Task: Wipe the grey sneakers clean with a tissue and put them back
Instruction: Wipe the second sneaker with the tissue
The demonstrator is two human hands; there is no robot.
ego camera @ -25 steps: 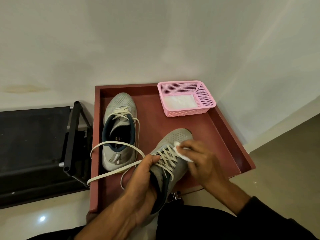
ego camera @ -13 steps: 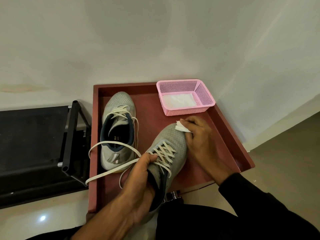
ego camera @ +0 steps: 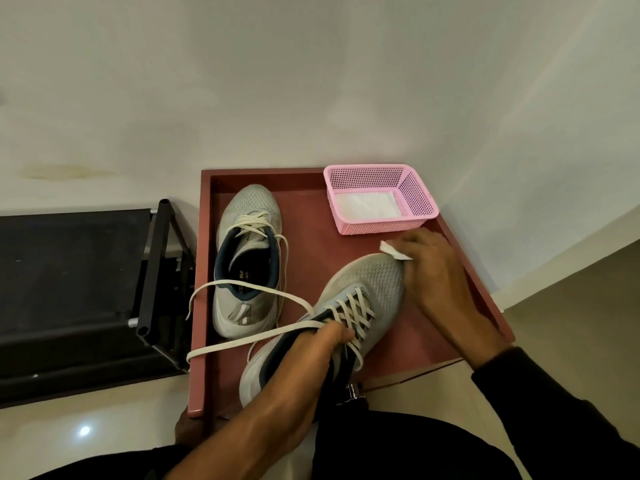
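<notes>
**Wiping the toe of a grey shoe**

Head view: left hand (ego camera: 308, 355) curled into the collar of the near shoe (ego camera: 349, 306), gripping it over the tray's (ego camera: 207, 375) front edge. Right hand (ego camera: 433, 271) pinching a tissue (ego camera: 393, 251) at the toe. Second shoe (ego camera: 247, 258) along the left edge — pink basket (ego camera: 420, 199) in the far right corner.

I see a black sleeve (ego camera: 540, 386) covering my right forearm to the wrist. My left forearm (ego camera: 263, 410) is bare, with no sleeve showing. Black trousers (ego camera: 398, 448) cover my lap. Both hands are bare.
</notes>
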